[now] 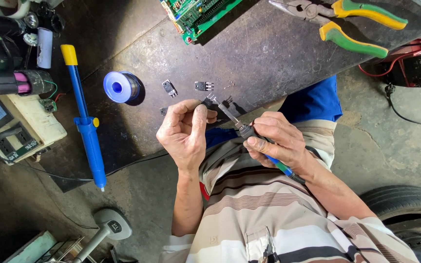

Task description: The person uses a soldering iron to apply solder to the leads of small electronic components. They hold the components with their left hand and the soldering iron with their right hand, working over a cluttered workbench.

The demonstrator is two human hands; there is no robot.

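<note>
Left hand (183, 132) fingers pinched shut on small black three-legged component (209, 101); right hand (275, 139) fingers wrapped around blue-handled soldering iron (239, 125), long axis diagonal, tip pointing up-left at component.

Bright even daylight, sharp focus, short soft shadows, slight wide-angle edge distortion.

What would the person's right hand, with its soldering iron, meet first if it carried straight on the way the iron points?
Most likely the small black part pinched in the left hand: the soldering iron in the right hand aims at it, though depth is unclear.
</note>
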